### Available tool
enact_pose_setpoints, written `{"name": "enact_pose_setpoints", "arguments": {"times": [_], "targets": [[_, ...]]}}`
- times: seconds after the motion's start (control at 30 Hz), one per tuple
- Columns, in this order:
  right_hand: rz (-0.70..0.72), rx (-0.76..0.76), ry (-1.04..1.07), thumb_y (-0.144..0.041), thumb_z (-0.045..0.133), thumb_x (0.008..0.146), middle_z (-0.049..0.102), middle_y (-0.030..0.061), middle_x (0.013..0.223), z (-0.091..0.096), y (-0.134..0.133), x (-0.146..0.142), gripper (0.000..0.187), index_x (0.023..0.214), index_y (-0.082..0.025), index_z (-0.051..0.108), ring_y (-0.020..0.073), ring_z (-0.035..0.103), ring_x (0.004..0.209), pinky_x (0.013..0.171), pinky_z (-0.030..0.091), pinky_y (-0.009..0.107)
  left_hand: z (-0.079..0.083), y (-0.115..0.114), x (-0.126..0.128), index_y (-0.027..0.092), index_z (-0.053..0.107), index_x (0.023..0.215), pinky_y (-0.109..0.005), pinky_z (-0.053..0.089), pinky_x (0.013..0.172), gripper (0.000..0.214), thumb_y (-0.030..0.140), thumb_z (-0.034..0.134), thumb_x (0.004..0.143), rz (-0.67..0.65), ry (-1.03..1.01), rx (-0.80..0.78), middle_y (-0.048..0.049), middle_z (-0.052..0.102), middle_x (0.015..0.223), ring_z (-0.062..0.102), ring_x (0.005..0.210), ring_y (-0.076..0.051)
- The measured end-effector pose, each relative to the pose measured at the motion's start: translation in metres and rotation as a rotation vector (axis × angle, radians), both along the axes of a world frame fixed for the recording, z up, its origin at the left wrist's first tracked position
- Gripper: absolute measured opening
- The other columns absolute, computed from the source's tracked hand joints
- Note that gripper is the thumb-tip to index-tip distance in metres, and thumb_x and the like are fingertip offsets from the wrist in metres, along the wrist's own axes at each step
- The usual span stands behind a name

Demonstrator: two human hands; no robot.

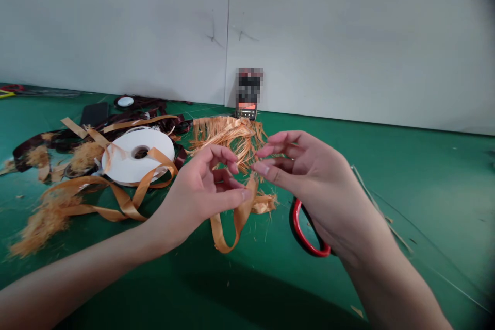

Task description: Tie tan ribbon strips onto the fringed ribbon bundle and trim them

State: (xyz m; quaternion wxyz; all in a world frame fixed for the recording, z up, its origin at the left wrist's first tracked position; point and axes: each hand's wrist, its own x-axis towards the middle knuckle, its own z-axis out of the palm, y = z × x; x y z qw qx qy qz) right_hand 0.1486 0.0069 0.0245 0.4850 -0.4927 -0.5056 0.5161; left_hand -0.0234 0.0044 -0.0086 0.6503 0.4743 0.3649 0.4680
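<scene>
My left hand [207, 185] is curled, with the thumb tip against a strip of orange ribbon [222, 232] that hangs in a loop below it. Close by on the right, my right hand [309, 170] has its thumb and fingers drawn together at the ribbon's frayed upper end. Fine threads show around these fingertips; the exact grip is partly hidden. Behind both hands lies a heap of orange fringed ribbon [228, 134]. Scissors with a red and black handle [297, 221] lie under my right hand, their blades hidden.
A white ribbon spool [121, 152] lies on the left amid orange ribbon and dark ribbon [33, 142]. Loose orange fibres [48, 221] bunch at the near left. A partly blurred phone-like device [247, 108] leans against the white wall [348, 36]. Thin wires [390, 219] cross the green table on the right.
</scene>
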Motion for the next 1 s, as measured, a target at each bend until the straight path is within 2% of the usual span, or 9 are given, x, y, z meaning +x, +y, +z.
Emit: {"name": "enact_pose_setpoints", "arguments": {"times": [0.13,0.33,0.47,0.67,0.87,1.0], "targets": [[-0.114,0.106,-0.003,-0.024,0.077,0.077,0.066,-0.0002,0.085,0.0035,-0.0014,0.0004,0.026,0.091,-0.018,0.056,0.0085,0.067,0.076,0.072,0.055,0.018,0.0001,0.0011,-0.0013,0.022,0.055,0.091,-0.015,0.05,0.066,0.033,0.008,0.078,0.071,0.001,0.001,0.002,0.006,0.052,0.086,0.056,0.071,-0.004],[0.002,-0.001,-0.056,-0.029,0.084,0.069,0.069,0.002,0.091,0.0062,-0.0043,-0.0019,0.041,0.097,-0.018,0.056,0.011,0.067,0.074,0.06,0.054,0.019,0.0007,0.0004,-0.0016,0.022,0.057,0.09,-0.017,0.05,0.066,0.032,0.011,0.08,0.07,0.0,0.029,0.002,0.0056,0.054,0.083,0.057,0.071,-0.006],[-0.03,0.027,-0.029,-0.032,0.082,0.071,0.069,0.0015,0.091,0.0056,-0.0022,0.0012,0.039,0.096,-0.017,0.056,0.0089,0.066,0.077,0.068,0.055,0.018,-0.0014,0.0004,-0.001,0.022,0.061,0.092,-0.018,0.05,0.075,0.026,0.013,0.078,0.074,0.022,0.027,0.022,0.004,0.059,0.087,0.058,0.085,-0.009],[0.104,-0.058,-0.057,-0.033,0.084,0.067,0.066,0.0003,0.096,0.0032,-0.0005,0.0049,0.043,0.097,-0.019,0.057,0.0109,0.067,0.079,0.068,0.055,0.022,-0.001,0.0019,0.0,0.023,0.064,0.088,-0.016,0.049,0.074,0.017,0.016,0.076,0.079,-0.002,0.061,0.082,0.005,0.061,0.091,0.058,0.087,-0.008],[0.107,-0.043,-0.082,-0.026,0.082,0.069,0.066,-0.0015,0.088,0.0009,-0.0011,0.0041,0.04,0.097,-0.019,0.055,0.0099,0.067,0.072,0.067,0.056,0.023,-0.0004,0.0041,0.0003,0.023,0.065,0.086,-0.019,0.047,0.073,0.007,0.027,0.07,0.085,-0.039,0.165,0.143,0.0039,0.061,0.088,0.056,0.082,-0.009],[0.077,-0.034,-0.098,-0.02,0.081,0.068,0.067,-0.0003,0.087,0.0016,-0.0029,0.0016,0.039,0.097,-0.018,0.055,0.0106,0.068,0.071,0.068,0.056,0.024,-0.0026,0.0059,-0.001,0.022,0.062,0.079,-0.021,0.045,0.072,0.011,0.027,0.068,0.086,-0.034,0.233,0.186,0.003,0.057,0.087,0.054,0.083,-0.011]]}}
